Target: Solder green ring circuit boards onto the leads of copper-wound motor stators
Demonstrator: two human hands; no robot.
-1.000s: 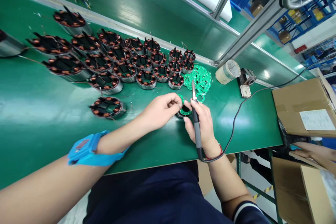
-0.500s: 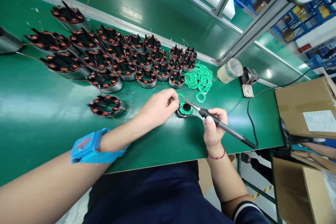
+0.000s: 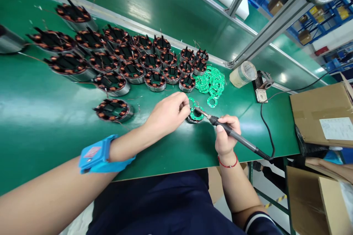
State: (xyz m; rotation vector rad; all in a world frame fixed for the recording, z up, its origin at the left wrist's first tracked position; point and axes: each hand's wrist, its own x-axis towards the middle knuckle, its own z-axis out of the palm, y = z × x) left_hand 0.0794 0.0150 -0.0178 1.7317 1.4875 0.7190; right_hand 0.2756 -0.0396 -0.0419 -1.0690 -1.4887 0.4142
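The right hand (image 3: 226,141) holds the soldering iron (image 3: 244,142) by its handle, in a closed grip. The iron's tip is at the green ring (image 3: 192,115), which lies on a small motor coil (image 3: 195,121) on the table (image 3: 165,154). The left hand (image 3: 169,112) has its fingertips drawn together just beside this ring; what they pinch, I cannot tell. If the tip is hot, a small slip could, I think, burn these near fingers or spoil the ring; a pull on the black cable (image 3: 265,125) could cause it. The ring is flat, with a round hole. The other coils (image 3: 155,80) are grey metal cylinders with copper windings.
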